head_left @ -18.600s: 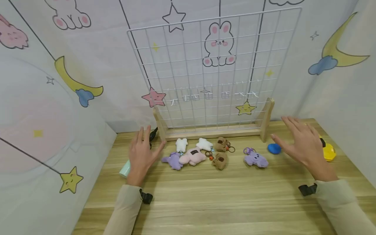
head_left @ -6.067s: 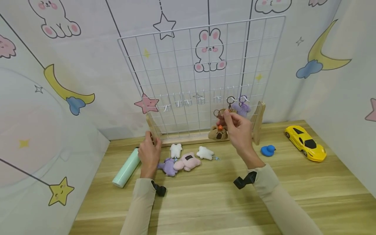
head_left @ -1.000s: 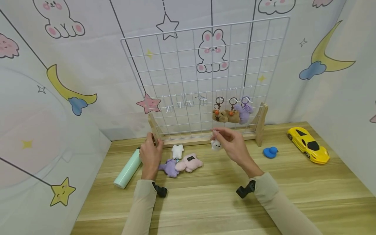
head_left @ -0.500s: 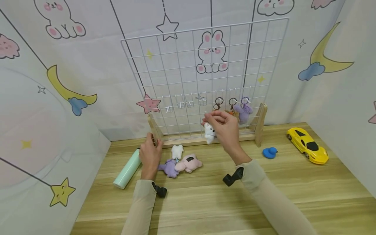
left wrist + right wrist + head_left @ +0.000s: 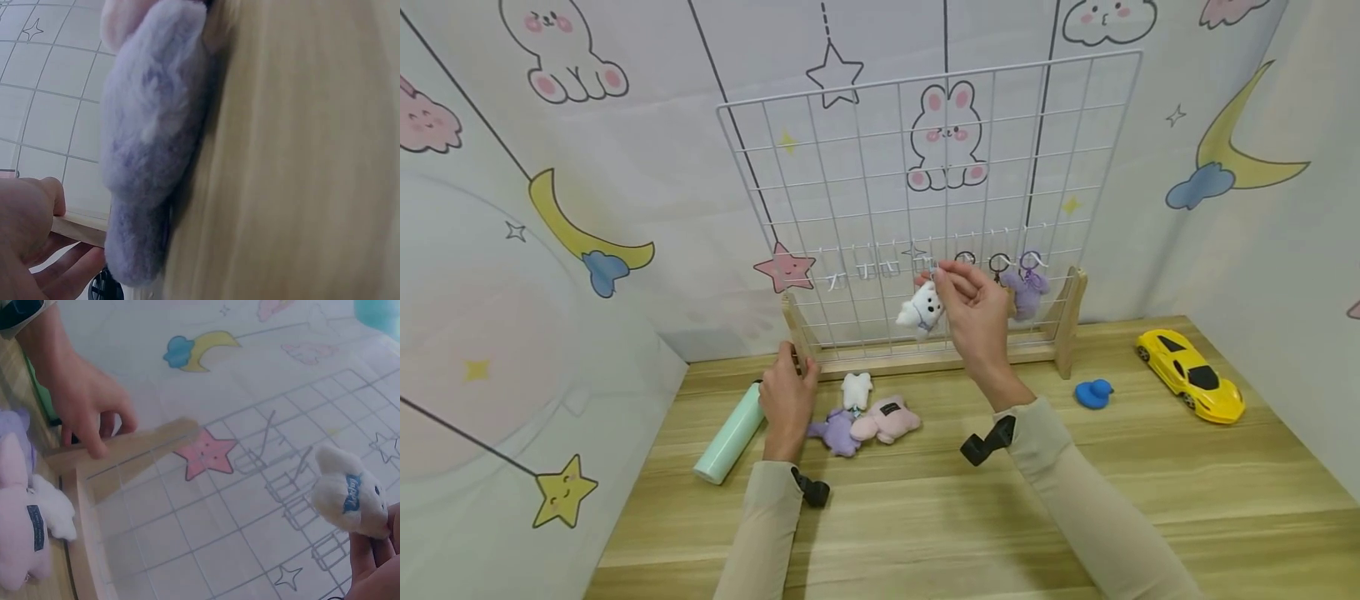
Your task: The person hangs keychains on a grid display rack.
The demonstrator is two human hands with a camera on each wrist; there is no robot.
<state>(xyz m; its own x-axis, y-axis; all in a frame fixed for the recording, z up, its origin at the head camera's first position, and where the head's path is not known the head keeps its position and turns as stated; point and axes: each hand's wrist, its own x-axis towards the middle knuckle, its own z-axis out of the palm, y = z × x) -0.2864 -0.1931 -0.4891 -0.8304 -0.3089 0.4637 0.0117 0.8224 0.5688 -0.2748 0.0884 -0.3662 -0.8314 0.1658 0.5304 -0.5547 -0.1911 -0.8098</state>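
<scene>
My right hand [image 5: 977, 323] pinches a small white plush keychain [image 5: 921, 310] by its top, in front of the white wire grid [image 5: 898, 83]. The plush hangs tilted just below an unloaded clear hook [image 5: 889, 268] row; whether its clasp touches a hook cannot be told. In the right wrist view, the plush [image 5: 347, 492] shows a blue tag. My left hand [image 5: 788, 402] grips the grid's left wooden upright [image 5: 800, 327], thumb on one side and fingers on the other, as the left wrist view shows. Purple [image 5: 1028, 293] and brown plush keychains hang at right, the brown ones mostly hidden.
A white plush [image 5: 856, 390], a purple plush [image 5: 837, 433] and a pink plush [image 5: 892, 418] lie together on the table. A mint bottle [image 5: 728, 433] lies beside my left hand. To the right are a blue duck [image 5: 1093, 394] and a yellow toy car [image 5: 1191, 377].
The brown and purple keychains came to hang on hooks earlier. Over the last second my right hand has lifted the white plush up and leftward to hook height. My left hand stays on the upright.
</scene>
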